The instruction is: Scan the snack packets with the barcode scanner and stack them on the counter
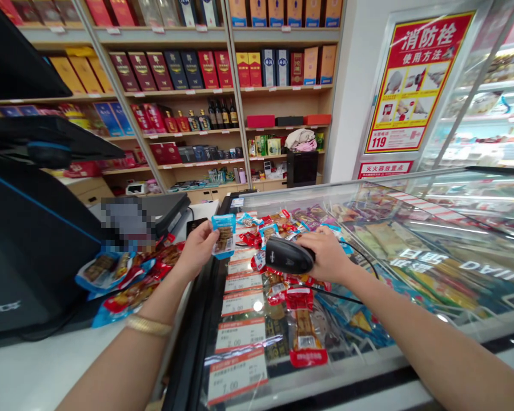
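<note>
Pinched in my left hand (199,246) is a small blue snack packet (224,237) with a clear window showing brown food. My right hand (328,254) is wrapped round a black barcode scanner (288,256), whose head points left toward the packet, with a gap between them. Under the scanner, a pile of red and blue snack packets (278,291) lies on the freezer's glass top. Nearest me on the glass is a red-ended packet of brown food (305,334). To the left, more snack packets (120,274) are heaped on the white counter beside my left forearm.
A black checkout terminal (29,240) stands at the left. The glass-topped freezer (415,337) fills the right, with price labels (240,337) along its left edge. The scanner's cord (362,257) loops near my right wrist. Shelves of boxes (184,91) line the back wall.
</note>
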A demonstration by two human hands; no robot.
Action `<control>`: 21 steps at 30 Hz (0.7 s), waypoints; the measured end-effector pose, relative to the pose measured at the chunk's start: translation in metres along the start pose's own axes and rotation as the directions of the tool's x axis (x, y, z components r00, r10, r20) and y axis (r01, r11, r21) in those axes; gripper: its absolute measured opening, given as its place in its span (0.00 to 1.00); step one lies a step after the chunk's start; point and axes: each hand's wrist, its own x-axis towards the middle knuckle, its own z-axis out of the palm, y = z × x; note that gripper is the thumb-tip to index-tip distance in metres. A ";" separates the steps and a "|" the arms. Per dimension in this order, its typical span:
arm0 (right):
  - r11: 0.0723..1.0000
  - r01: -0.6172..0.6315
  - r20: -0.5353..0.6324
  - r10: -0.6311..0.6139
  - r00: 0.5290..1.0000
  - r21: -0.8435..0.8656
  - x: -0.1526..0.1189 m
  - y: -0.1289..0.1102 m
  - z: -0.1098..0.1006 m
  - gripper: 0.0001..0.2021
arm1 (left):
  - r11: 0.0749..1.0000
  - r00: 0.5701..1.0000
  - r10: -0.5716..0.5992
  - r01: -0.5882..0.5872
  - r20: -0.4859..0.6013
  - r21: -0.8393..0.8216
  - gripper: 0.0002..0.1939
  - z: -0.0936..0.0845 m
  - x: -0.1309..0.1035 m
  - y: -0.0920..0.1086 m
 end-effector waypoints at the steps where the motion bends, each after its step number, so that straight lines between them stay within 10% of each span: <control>1: 1.000 0.001 -0.012 -0.001 1.000 -0.004 -0.001 0.001 0.000 0.11 | 0.997 0.998 0.023 -0.019 -0.058 0.073 0.13 -0.002 0.001 0.002; 4: 1.000 -0.008 -0.026 0.007 1.000 -0.019 -0.002 0.003 0.001 0.10 | 0.912 0.945 0.137 -0.003 -0.297 0.411 0.10 -0.020 0.004 0.014; 10: 0.999 -0.029 -0.049 0.028 0.998 -0.031 -0.002 0.006 0.001 0.11 | 0.585 0.655 0.408 0.347 -0.636 0.733 0.07 -0.091 -0.003 0.021; 15: 0.993 -0.104 -0.062 0.100 0.993 -0.063 -0.001 0.013 0.001 0.12 | 0.618 0.683 0.426 0.259 -0.593 0.742 0.07 -0.118 -0.001 -0.008; 21: 0.959 -0.258 -0.181 0.235 0.955 -0.117 -0.001 0.024 0.001 0.12 | 0.577 0.759 0.531 0.000 -0.375 0.817 0.08 -0.070 0.005 -0.003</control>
